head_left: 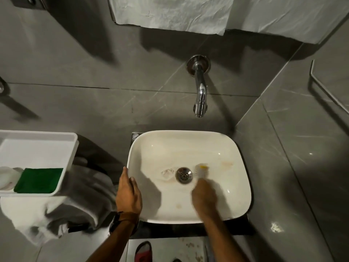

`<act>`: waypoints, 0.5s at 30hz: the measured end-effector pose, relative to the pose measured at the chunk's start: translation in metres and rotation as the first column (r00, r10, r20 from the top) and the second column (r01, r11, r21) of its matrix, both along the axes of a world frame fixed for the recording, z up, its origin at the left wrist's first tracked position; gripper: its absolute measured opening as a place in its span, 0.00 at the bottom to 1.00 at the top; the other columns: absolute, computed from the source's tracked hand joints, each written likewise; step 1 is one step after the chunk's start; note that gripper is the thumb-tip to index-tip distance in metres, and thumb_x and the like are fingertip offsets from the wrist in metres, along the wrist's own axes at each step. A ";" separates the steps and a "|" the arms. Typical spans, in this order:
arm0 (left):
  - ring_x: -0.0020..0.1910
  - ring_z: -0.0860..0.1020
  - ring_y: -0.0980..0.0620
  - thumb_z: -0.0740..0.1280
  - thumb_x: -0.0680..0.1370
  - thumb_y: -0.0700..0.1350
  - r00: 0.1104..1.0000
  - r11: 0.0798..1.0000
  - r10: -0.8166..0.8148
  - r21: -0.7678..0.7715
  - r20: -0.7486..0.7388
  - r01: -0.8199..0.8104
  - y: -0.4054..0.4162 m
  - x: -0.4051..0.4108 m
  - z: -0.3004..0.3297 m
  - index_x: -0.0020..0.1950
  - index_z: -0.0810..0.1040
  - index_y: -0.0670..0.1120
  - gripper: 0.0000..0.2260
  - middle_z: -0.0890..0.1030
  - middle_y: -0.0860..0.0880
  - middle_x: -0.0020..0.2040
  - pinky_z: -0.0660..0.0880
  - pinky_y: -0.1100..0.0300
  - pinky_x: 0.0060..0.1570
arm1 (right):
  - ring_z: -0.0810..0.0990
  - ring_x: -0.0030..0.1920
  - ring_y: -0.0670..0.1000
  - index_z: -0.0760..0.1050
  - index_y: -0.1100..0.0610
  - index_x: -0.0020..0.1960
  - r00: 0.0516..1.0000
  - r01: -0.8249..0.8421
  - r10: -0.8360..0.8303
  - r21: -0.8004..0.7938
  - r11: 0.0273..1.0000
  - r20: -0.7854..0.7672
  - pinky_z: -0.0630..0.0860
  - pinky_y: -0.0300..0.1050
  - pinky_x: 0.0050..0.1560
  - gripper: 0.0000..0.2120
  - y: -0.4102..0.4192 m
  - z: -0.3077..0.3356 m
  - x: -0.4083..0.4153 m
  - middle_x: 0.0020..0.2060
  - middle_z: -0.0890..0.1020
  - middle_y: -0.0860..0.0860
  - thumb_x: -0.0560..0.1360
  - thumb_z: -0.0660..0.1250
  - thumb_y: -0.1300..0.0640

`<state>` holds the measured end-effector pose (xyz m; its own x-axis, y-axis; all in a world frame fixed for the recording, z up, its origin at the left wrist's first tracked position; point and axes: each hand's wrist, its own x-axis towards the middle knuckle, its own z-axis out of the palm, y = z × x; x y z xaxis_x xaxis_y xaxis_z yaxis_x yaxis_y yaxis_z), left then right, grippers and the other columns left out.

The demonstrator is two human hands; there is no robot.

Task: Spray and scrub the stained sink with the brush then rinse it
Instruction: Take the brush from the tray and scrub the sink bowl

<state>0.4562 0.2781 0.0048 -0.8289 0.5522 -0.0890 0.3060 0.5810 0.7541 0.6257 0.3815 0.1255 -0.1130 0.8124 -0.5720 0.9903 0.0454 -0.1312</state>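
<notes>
A white rectangular sink (236, 186) sits below a chrome wall tap (200, 95). Brownish stains (168, 173) lie left of its metal drain (184, 175), with fainter marks at the right and near the front. My right hand (204, 197) is inside the basin, blurred by motion, shut on a small brush (202, 170) with a yellow top and pale bristles pressed just right of the drain. My left hand (128, 193) rests on the sink's left rim, fingers over the edge. No water runs from the tap.
A white tray (62, 159) at the left holds a green scouring pad (38, 180) and a white bottle or container (7, 178). Grey-white towels (75, 208) lie under it. White paper (170, 14) hangs on the wall above. A red slipper (143, 251) is on the floor.
</notes>
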 end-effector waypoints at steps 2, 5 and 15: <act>0.70 0.71 0.40 0.52 0.84 0.51 1.000 1.000 -0.016 -0.006 -0.002 0.016 0.000 0.002 -0.001 0.79 0.58 0.47 0.24 0.67 0.44 0.76 0.69 0.44 0.68 | 0.78 0.67 0.54 0.72 0.57 0.69 0.995 -0.097 0.099 0.074 0.992 -0.028 0.74 0.46 0.63 0.17 -0.016 -0.045 -0.014 0.66 0.79 0.55 0.85 0.52 0.59; 0.69 0.72 0.40 0.52 0.84 0.51 1.000 1.000 -0.007 -0.011 0.002 0.007 0.000 0.001 -0.001 0.79 0.58 0.47 0.24 0.68 0.44 0.76 0.70 0.44 0.67 | 0.81 0.62 0.59 0.76 0.53 0.66 0.955 -0.216 0.220 0.039 0.976 -0.198 0.78 0.53 0.60 0.16 -0.047 -0.073 -0.053 0.60 0.83 0.56 0.81 0.58 0.55; 0.71 0.71 0.40 0.53 0.84 0.49 1.000 1.000 -0.009 -0.013 0.023 0.009 0.001 -0.001 0.001 0.79 0.59 0.45 0.23 0.67 0.43 0.76 0.69 0.45 0.68 | 0.79 0.65 0.57 0.76 0.54 0.67 0.989 0.027 -0.033 0.041 0.999 0.144 0.73 0.51 0.65 0.18 -0.003 -0.054 0.077 0.64 0.81 0.54 0.81 0.55 0.55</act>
